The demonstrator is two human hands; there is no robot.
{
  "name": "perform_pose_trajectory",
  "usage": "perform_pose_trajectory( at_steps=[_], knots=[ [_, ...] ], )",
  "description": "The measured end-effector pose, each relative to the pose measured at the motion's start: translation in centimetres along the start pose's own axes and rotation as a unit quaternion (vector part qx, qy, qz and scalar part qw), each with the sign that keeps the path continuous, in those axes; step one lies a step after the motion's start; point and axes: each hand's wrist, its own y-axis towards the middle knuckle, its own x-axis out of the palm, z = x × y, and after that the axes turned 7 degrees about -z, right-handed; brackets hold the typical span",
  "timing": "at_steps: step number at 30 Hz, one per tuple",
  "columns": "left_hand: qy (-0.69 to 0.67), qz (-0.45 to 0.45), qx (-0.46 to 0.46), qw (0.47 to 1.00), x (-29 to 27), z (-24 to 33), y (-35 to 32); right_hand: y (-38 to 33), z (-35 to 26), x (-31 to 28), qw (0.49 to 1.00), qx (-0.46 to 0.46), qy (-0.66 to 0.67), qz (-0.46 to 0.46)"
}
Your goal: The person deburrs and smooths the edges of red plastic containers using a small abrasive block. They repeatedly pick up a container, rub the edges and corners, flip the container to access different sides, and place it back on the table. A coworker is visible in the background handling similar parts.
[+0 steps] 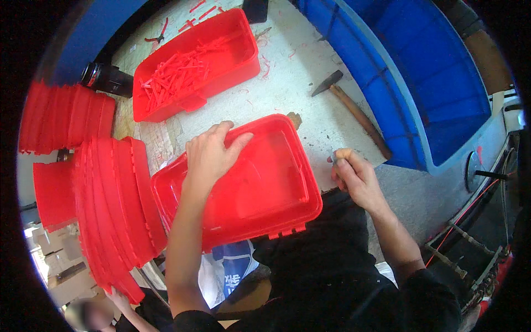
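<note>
A red plastic tub (265, 188) lies open side up at the near edge of the worktable, partly over my lap. My left hand (213, 152) rests on its far left rim, fingers spread over the edge. My right hand (354, 174) is just right of the tub, closed around a small thin grey tool whose tip shows above my fingers. A second red tub (232, 61) farther back holds several thin red plastic strips (177, 74).
A stack of red tubs (113, 210) stands on edge at the left, with more red parts (66, 116) behind. A hammer (348, 102) lies on the table by a big blue bin (431, 83). Another person's hand (119, 299) touches the stack at lower left.
</note>
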Motion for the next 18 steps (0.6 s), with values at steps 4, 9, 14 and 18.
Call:
perform_pose_trajectory(
  at_steps=[4, 9, 14, 18],
  knots=[
    [0.044, -0.014, -0.056, 0.997, 0.7, 1.2, -0.3, 2.9, -0.3, 0.2, 0.998, 0.004, 0.026, -0.052],
    [0.037, 0.012, -0.029, 0.999, 1.2, 0.7, -0.1, 4.8, -1.1, 1.3, 0.992, 0.023, 0.05, -0.112],
    [0.027, 0.029, -0.013, 0.999, 1.4, 0.4, 0.1, 5.6, -1.4, 2.2, 0.994, 0.028, 0.048, -0.098],
    [0.021, 0.002, -0.036, 0.999, 1.1, 0.7, 0.1, 5.6, -1.2, 2.1, 0.991, 0.045, 0.055, -0.117]
  ],
)
